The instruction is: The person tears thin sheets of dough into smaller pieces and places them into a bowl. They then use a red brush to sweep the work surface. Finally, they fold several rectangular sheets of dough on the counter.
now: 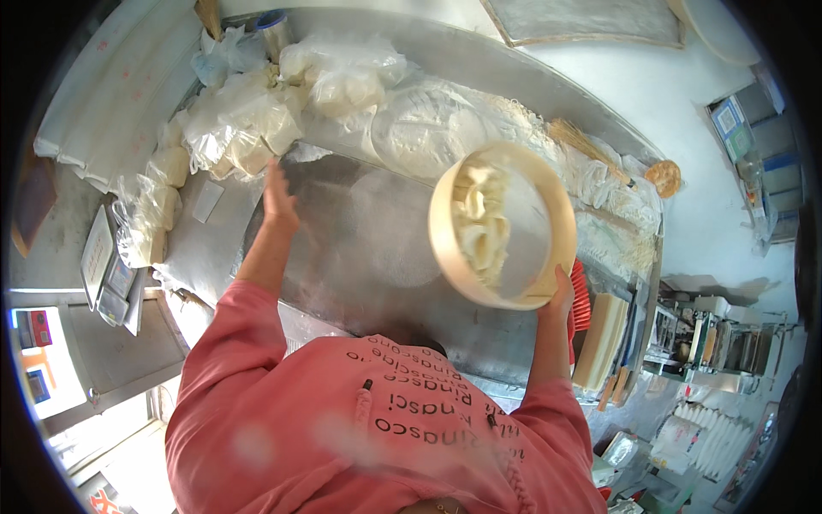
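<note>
My right hand (558, 296) grips the near right rim of a round wooden flour sieve (444, 236), which is tilted above the metal worktop (334, 248). Pale, folded dough-like pieces (485, 244) lie along the left part of its mesh; their exact kind I cannot tell. My left hand (278, 199) is empty, fingers stretched out, over the worktop's left part near clear plastic bags of pale blocks (244, 137). A thin dusting of flour (385, 231) covers the metal between my hands.
Heaped flour (428, 124) and a straw brush (591, 150) lie along the far edge. Beside my right arm are a red ribbed object (581, 295) and upright boards (599, 343). A scale (116, 287) stands at left, near a flat scraper-like plate (207, 201).
</note>
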